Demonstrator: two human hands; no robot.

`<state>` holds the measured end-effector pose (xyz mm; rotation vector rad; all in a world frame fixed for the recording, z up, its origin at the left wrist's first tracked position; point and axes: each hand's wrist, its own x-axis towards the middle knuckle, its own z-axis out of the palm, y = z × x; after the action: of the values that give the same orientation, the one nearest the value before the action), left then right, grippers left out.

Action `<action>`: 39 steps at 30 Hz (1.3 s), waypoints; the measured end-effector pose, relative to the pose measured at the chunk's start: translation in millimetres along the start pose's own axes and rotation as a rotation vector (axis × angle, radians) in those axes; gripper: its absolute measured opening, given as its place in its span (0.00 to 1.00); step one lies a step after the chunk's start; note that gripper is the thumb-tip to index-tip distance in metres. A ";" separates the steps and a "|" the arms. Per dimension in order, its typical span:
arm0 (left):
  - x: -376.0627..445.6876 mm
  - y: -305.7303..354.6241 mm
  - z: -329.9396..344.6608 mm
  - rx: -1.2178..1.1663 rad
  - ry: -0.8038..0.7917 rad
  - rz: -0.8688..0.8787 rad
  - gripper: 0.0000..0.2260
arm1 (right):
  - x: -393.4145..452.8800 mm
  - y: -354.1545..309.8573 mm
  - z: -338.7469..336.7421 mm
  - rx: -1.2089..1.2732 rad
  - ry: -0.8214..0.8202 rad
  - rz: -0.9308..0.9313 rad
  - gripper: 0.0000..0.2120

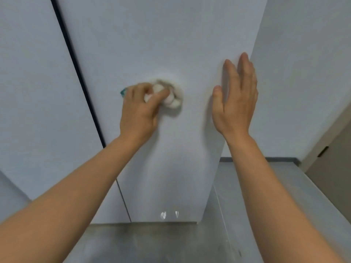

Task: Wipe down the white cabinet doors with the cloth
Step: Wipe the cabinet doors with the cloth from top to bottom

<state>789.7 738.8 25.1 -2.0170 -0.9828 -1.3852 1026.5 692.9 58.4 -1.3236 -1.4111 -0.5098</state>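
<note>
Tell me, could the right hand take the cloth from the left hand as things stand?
Probably yes. The right hand lies open and flat on the same cabinet door, beside the cloth that the left hand grips. Only bare door shows between them.

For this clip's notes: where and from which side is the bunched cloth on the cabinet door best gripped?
Grip the cloth across its bunched middle, coming from the front, palm toward the door. It is wadded into a lump pressed flat against the upright panel, so only its outward face is reachable. The left hand already holds it that way, fingers curled over the wad. The right hand rests flat near the door's right edge.
</note>
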 end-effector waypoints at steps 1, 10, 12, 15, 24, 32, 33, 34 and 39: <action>-35.0 -2.0 9.5 0.028 -0.078 0.070 0.20 | -18.0 2.7 4.8 -0.024 -0.033 -0.004 0.29; -37.3 -37.1 -14.6 0.141 -0.004 0.158 0.15 | -118.2 1.5 25.9 -0.023 -0.087 -0.039 0.29; -37.3 -37.6 -12.3 0.106 0.060 0.037 0.17 | -139.0 1.7 30.4 0.024 -0.100 -0.034 0.25; -74.2 -25.8 11.7 0.051 0.076 -0.028 0.21 | -172.6 6.5 40.2 0.056 -0.188 -0.042 0.22; -180.8 -27.5 38.1 0.133 -0.358 0.279 0.23 | -230.5 28.4 54.9 0.150 -0.425 0.015 0.21; -181.7 -57.4 3.3 0.185 -0.441 0.276 0.24 | -229.3 7.3 72.7 0.291 -0.465 0.163 0.21; -185.2 -62.9 2.0 0.175 -0.449 0.273 0.24 | -224.9 7.3 73.0 0.305 -0.466 0.188 0.20; -191.4 -67.0 -1.0 0.161 -0.463 0.263 0.25 | -223.3 8.5 72.3 0.315 -0.472 0.209 0.20; -219.2 -78.1 -15.4 0.157 -0.482 0.156 0.24 | -233.5 15.7 72.3 0.356 -0.481 0.326 0.16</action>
<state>670.6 713.9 -173.9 -2.2967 -1.0612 -0.7271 964.0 659.0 -176.0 -1.3927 -1.5367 0.2883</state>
